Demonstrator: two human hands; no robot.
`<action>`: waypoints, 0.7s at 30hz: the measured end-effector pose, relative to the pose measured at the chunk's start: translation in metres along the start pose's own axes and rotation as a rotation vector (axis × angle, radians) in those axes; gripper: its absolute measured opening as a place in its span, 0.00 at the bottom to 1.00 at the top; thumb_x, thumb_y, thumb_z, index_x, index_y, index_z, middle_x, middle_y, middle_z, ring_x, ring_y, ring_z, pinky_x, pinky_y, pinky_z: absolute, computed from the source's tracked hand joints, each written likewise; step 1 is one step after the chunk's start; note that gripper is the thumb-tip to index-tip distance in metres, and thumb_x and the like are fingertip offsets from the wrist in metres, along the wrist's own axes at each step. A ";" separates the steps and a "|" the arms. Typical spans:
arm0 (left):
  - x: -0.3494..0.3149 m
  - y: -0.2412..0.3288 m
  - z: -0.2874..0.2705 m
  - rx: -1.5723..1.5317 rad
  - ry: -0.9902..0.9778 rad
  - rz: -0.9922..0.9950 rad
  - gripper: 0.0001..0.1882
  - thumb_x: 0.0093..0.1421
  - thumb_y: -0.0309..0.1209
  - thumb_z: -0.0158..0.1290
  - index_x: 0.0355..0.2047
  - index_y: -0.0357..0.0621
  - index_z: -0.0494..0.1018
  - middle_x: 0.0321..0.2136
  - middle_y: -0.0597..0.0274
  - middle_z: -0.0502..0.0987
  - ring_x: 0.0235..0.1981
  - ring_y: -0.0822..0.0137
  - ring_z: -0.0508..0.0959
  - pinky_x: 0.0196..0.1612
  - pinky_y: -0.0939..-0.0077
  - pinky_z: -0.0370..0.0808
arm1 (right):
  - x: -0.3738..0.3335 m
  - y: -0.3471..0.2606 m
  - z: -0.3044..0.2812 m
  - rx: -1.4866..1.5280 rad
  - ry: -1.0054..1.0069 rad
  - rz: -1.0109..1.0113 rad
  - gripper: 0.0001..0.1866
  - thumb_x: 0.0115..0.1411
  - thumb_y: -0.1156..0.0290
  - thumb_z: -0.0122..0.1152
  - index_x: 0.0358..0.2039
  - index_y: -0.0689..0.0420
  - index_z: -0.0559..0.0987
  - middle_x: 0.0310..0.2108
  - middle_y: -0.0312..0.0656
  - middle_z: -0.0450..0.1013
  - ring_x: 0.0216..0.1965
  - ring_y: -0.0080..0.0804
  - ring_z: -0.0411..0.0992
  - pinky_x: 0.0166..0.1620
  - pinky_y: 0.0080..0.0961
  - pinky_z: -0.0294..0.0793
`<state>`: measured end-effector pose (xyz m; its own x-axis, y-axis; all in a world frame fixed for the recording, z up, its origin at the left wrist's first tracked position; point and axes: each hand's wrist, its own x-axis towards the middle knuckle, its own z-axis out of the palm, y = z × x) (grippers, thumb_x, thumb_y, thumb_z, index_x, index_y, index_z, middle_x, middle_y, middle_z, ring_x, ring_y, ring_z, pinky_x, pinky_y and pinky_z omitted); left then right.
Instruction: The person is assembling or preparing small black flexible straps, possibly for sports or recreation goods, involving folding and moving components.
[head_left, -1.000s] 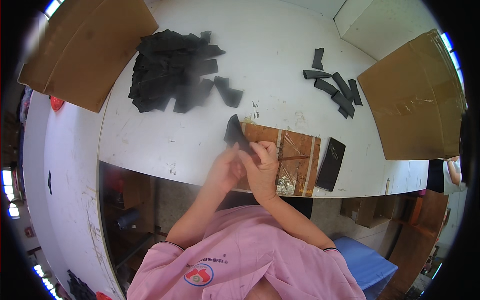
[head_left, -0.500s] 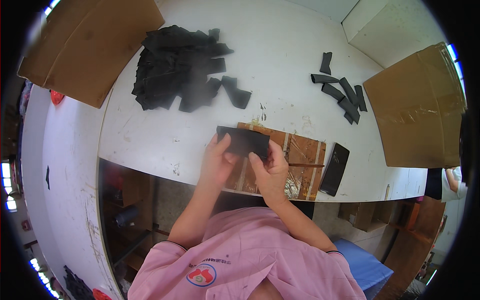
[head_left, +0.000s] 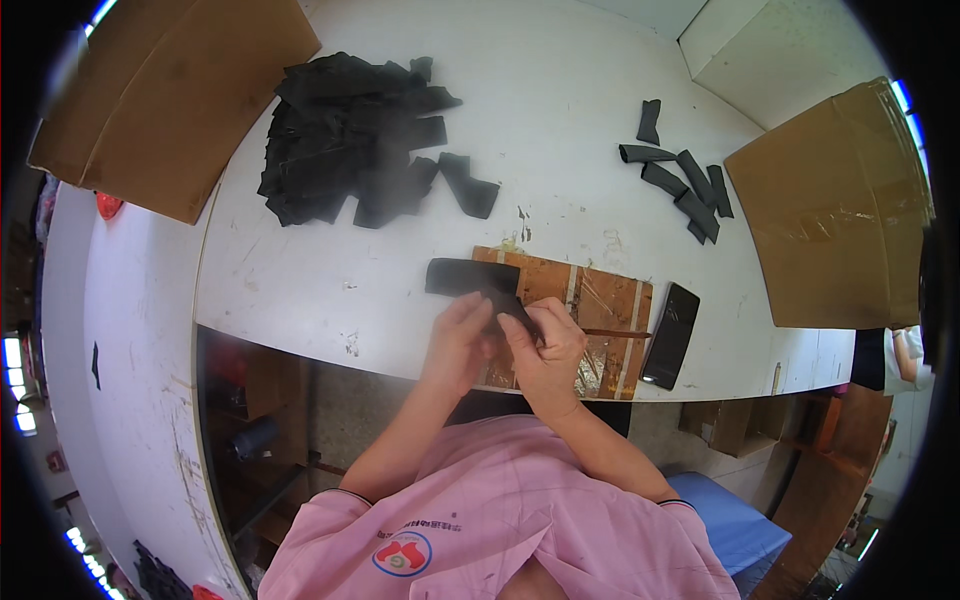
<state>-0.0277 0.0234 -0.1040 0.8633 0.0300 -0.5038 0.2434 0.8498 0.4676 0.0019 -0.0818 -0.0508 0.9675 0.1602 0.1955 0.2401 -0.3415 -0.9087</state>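
A piece of black fabric (head_left: 470,277) is between my hands, over the left part of a brown taped cardboard sheet (head_left: 610,285). Its upper part extends flat to the left; the lower part bends down toward my fingers. My right hand (head_left: 548,355) pinches the lower right end between thumb and fingers. My left hand (head_left: 458,345) is closed at the lower edge, its fingertips pressed together on the cloth and partly blurred. A thin brown stick (head_left: 615,333) lies on the cardboard beside my right hand.
A heap of black fabric pieces (head_left: 340,145) lies at the far left. Several black tube-like pieces (head_left: 680,180) are at the far right. A black phone (head_left: 671,337) lies right of the cardboard. Cardboard boxes stand left (head_left: 180,100) and right (head_left: 825,210) on the white table (head_left: 560,120).
The fabric has gone from a flat rectangle held at both sides to a bent shape. My left hand has moved right and down from its left edge, closer to my right hand.
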 end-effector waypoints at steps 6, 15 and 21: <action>-0.046 0.001 0.021 0.615 0.181 0.433 0.09 0.53 0.27 0.49 0.34 0.36 0.66 0.24 0.67 0.68 0.22 0.81 0.66 0.24 0.89 0.65 | -0.014 0.001 -0.015 -0.254 -0.003 -0.222 0.07 0.43 0.74 0.62 0.18 0.61 0.72 0.19 0.42 0.64 0.19 0.35 0.65 0.21 0.27 0.63; -0.073 0.013 0.054 0.650 0.048 0.296 0.07 0.52 0.26 0.52 0.30 0.38 0.65 0.23 0.67 0.68 0.24 0.80 0.67 0.27 0.87 0.66 | -0.024 0.021 -0.033 -0.358 -0.014 -0.532 0.12 0.30 0.80 0.60 0.19 0.61 0.70 0.17 0.41 0.60 0.18 0.36 0.61 0.19 0.28 0.60; -0.065 0.006 0.060 0.558 0.032 0.260 0.08 0.51 0.29 0.52 0.25 0.38 0.68 0.17 0.70 0.68 0.17 0.82 0.66 0.20 0.89 0.62 | -0.026 0.025 -0.041 -0.462 -0.035 -0.665 0.12 0.29 0.78 0.54 0.21 0.62 0.70 0.17 0.40 0.59 0.18 0.35 0.61 0.18 0.27 0.60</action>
<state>-0.0554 -0.0049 -0.0246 0.9138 0.2222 -0.3401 0.2291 0.4095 0.8831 -0.0137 -0.1326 -0.0634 0.6093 0.4905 0.6230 0.7801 -0.5113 -0.3605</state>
